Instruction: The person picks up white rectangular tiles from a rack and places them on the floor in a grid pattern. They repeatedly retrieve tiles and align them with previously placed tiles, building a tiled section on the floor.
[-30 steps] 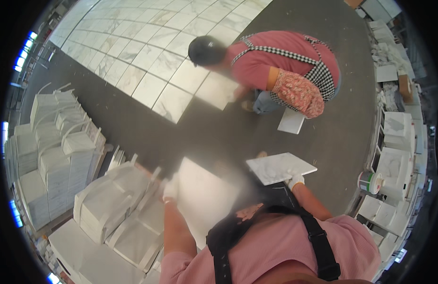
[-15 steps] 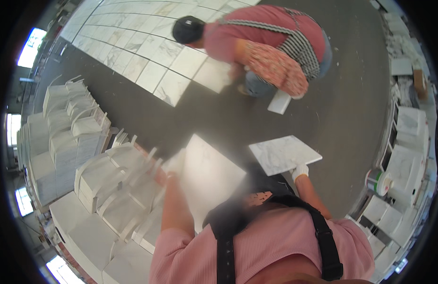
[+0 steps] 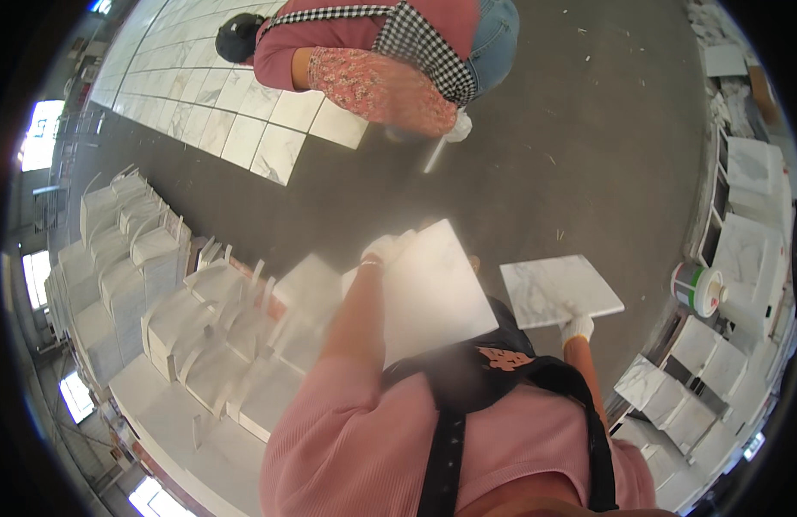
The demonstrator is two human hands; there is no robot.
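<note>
My left hand (image 3: 387, 247), in a white glove, is closed on the far left edge of a square white marble tile (image 3: 437, 297) held in front of my body. At the right, my gloved right hand (image 3: 577, 328) grips the near edge of a grey-veined marble tile (image 3: 560, 289), with its upper face showing. The two tiles are apart. Most of the left fingers are hidden behind the tile or blurred by the haze in the picture. Below the tiles lies my dark apron (image 3: 467, 370).
A co-worker (image 3: 373, 60) bends over the grey floor (image 3: 588, 155) beside rows of laid marble tiles (image 3: 243, 138), one gloved hand at a thin white tile (image 3: 435, 155). Strapped tile stacks (image 3: 187, 319) stand close on my left. A white bucket (image 3: 698, 289) and more slabs (image 3: 750, 267) line the right.
Both of my hands have moved right with their tiles. The left tile has turned and lifted away from the stacks. The co-worker appears farther left and up in the picture.
</note>
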